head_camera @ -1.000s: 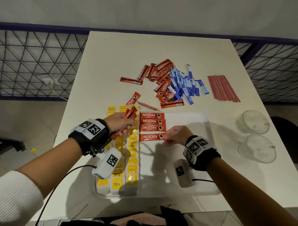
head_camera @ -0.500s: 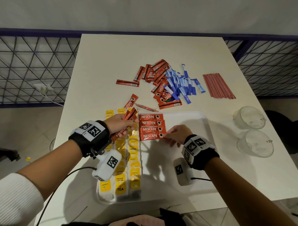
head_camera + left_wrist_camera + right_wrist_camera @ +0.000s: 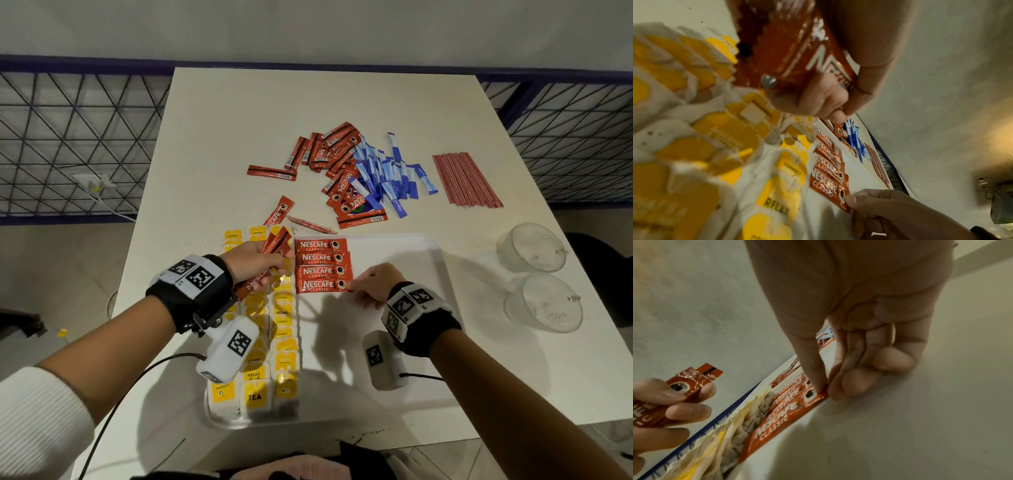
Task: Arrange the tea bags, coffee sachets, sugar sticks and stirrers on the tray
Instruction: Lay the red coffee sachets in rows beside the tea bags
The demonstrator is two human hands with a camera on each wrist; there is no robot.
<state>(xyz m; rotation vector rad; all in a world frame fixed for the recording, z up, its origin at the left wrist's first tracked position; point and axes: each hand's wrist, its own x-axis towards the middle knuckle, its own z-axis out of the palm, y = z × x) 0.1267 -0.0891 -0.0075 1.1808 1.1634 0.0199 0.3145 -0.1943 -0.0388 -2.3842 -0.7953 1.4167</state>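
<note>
A white tray lies near the table's front edge. Yellow-tagged tea bags fill its left side in rows. Beside them several red coffee sachets lie stacked in a column. My right hand pinches the right end of the nearest sachet between thumb and forefinger. My left hand grips a bundle of red sachets above the tea bags. More red sachets, blue sugar sticks and red stirrers lie on the table beyond the tray.
Two clear glass cups stand at the table's right edge. Loose red sachets lie just past the tray's far rim. A wire fence runs behind the table. Cables trail from both wrist cameras.
My right hand has slid the nearest sachet up against the column of sachets. The left hand has kept its bundle in about the same place.
</note>
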